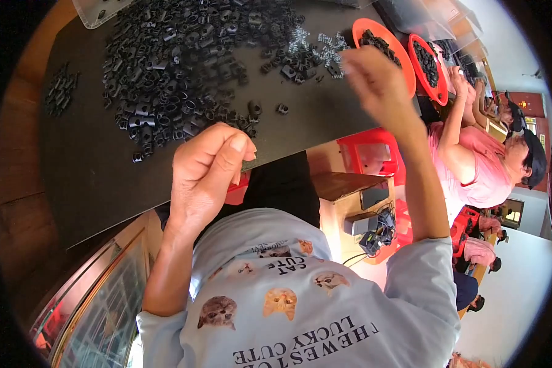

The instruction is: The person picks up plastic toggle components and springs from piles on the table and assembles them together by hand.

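Observation:
My left hand [210,168] is held at the table's near edge, its thumb pressed against curled fingers. Whatever lies inside that pinch is hidden. A large heap of small black plastic cylindrical parts [165,67] spreads over the dark table just beyond it. My right hand [374,80], smeared by motion, is over the right side of the table. Its fingertips are beside a small pile of silvery coil springs [331,52]. Past that hand stands an orange-red plate [360,26] holding black pieces.
A separate small cluster of black pieces [61,91] lies at the table's left. A second red plate [438,95] of black parts stands farther right, beside a co-worker in pink [487,168]. Below the table are a red stool [368,153] and a wooden box [343,186] with black adapters.

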A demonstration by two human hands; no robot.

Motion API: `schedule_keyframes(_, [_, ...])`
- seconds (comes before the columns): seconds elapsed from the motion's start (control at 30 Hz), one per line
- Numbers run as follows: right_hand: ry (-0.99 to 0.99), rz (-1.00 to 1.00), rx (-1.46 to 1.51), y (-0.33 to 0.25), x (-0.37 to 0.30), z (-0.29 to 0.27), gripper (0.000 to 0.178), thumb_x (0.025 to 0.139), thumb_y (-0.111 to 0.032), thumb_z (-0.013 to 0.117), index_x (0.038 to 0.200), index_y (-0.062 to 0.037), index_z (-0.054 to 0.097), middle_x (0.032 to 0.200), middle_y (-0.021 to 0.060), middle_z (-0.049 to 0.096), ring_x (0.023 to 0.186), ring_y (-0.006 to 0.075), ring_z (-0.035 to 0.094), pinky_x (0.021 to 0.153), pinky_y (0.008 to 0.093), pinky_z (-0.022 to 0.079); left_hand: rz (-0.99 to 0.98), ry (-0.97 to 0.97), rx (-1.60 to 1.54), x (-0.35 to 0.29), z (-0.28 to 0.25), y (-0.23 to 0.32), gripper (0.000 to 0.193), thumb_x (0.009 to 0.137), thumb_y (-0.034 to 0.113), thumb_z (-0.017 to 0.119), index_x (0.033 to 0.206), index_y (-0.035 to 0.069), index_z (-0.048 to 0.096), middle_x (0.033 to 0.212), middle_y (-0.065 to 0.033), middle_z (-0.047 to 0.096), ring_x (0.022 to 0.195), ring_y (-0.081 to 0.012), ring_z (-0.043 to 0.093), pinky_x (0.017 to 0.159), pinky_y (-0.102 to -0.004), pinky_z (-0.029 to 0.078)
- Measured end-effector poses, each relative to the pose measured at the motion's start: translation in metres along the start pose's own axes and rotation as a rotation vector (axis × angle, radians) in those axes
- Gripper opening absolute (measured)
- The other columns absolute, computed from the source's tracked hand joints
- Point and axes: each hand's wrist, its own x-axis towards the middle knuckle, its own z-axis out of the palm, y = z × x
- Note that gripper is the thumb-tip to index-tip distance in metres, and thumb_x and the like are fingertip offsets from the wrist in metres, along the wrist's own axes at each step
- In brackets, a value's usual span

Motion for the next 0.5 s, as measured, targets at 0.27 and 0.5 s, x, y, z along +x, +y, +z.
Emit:
schedule_keyframes(0.27, [-0.115, -0.178, -0.169, -0.036, 0.043, 0.060, 0.012, 0.089, -0.016, 0.060, 0.098, -0.0075, 0.062, 0.088, 0.0121, 0.058, 0.079, 0.0340, 0.063, 0.064, 0.0443, 0.053, 0.069, -0.007, 0.209, 0.002, 0.004, 0.000, 0.019, 0.096, 0.008, 0.057, 0.080, -0.003, 0.059, 0.067, -0.0043, 0.053, 0.058, -0.0098, 0.048, 0.054, -0.0255, 0.040])
schedule_keyframes(0.5, [-0.132, -0.196, -0.146, -0.052, 0.056, 0.074, 0.011, 0.087, -0.014, 0.059, 0.095, -0.0064, 0.060, 0.090, 0.0115, 0.057, 0.080, 0.0338, 0.063, 0.062, 0.0448, 0.053, 0.152, 0.022, 0.225, 0.002, 0.003, -0.003, 0.015, 0.093, 0.005, 0.059, 0.080, -0.004, 0.058, 0.065, -0.0066, 0.049, 0.056, -0.0148, 0.045, 0.053, -0.0291, 0.039])
